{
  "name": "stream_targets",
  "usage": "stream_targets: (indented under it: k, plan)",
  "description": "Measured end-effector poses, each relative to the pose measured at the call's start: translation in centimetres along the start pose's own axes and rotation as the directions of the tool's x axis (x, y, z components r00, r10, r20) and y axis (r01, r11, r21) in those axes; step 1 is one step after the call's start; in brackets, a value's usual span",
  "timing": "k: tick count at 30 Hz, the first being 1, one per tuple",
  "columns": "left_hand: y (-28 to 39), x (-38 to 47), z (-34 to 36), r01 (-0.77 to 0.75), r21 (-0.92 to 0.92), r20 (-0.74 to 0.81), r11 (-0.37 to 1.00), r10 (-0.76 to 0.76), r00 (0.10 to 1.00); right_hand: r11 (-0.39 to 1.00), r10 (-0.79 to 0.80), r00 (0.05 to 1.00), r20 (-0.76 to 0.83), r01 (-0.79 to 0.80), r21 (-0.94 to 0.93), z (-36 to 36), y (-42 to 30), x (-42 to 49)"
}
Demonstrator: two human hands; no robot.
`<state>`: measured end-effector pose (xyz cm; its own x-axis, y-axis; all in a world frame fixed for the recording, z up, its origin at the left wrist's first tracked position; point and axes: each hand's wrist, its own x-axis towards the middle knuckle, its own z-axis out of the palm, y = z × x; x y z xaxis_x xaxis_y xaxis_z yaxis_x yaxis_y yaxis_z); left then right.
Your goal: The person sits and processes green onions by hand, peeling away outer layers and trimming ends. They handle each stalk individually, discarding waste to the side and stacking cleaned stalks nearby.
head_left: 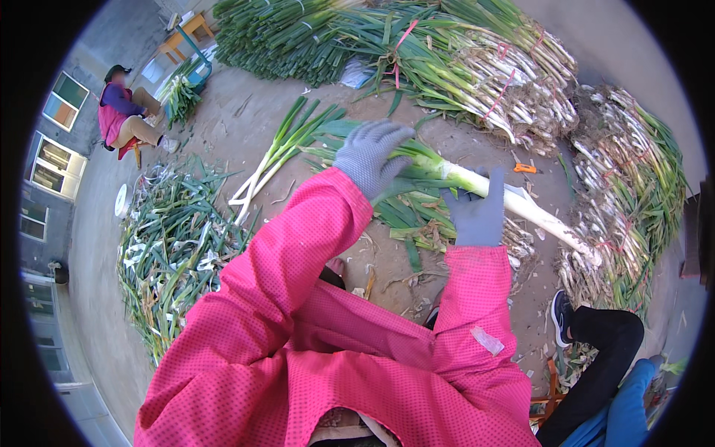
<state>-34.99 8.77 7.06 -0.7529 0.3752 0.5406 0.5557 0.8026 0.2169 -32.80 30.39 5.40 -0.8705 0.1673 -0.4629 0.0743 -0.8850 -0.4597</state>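
Note:
A thick green onion (pixel 525 205) slants across in front of me, its white root end down to the right and its green leaves up to the left. My right hand (pixel 477 209), in a grey glove, holds the white shaft from beneath with the thumb raised beside it. Curled over the leafy end is my left hand (pixel 371 153), also gloved; the leaves pass under its fingers. Below the held stalk lie loose green leaves (pixel 416 215) and unpeeled, rooty onions (pixel 518 240). A few clean, white-stemmed onions (pixel 273 156) rest on the ground to the left.
An orange utility knife (pixel 525 168) lies beyond my right hand. Tied onion bundles (pixel 503 84) and a greener stack (pixel 279 39) stand ahead, with more bundles (pixel 620 184) to the right. Trimmings (pixel 179 251) heap up left. One person (pixel 125 109) sits far left; another's leg (pixel 603 341) is close right.

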Motion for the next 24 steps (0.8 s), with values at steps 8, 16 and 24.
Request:
stream_targets:
  k: [8,16,24]
  plan:
    - [6.0,-0.4,2.1,0.059,0.054,0.17,0.997,-0.067,0.983,0.995,0.081,0.997,0.014,-0.081,-0.052,0.7,0.7,-1.1]
    - [1.9,-1.7,3.2,0.502,-0.412,0.524,0.76,-0.253,0.814,0.919,-0.266,0.843,0.468,0.368,-0.14,0.7,-2.5,0.2]
    - [1.0,-2.0,3.1,0.506,-0.631,0.554,0.588,-0.115,0.825,0.906,0.116,0.822,0.557,0.142,-0.398,0.7,0.8,0.4]
